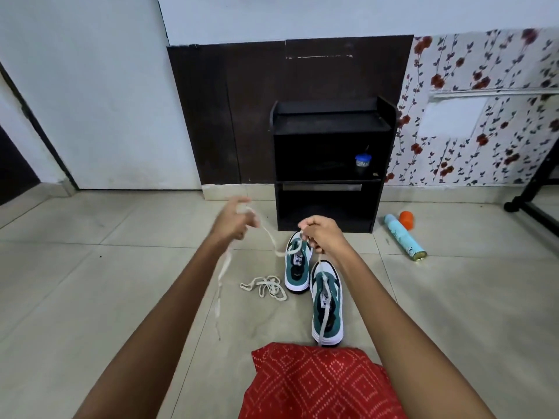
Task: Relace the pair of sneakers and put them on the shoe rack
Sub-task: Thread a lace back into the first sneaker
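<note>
Your left hand point(231, 220) and right hand point(322, 234) each pinch the soft white shoelace point(272, 241), slack above the two sneakers point(328, 303) on the floor point(121, 267); floppy as it looks, grip it near a tip for threading.

- A single view, worn on the person's head, looks forward and down along both bare forearms, which enter from the bottom edge.
- It faces the shoe rack point(329, 120) standing against the far wall point(106, 86), seen from the front and slightly from above.
- The left hand point(233, 220) and right hand point(325, 234), both gripping a white lace point(272, 240), sit near the picture's middle, at arm's length from the lens.
- The floor point(121, 282) fills the lower half; red patterned cloth point(317, 385) at the bottom edge lies closest.
- The wide lens tilts upright lines outward at the sides.
</note>
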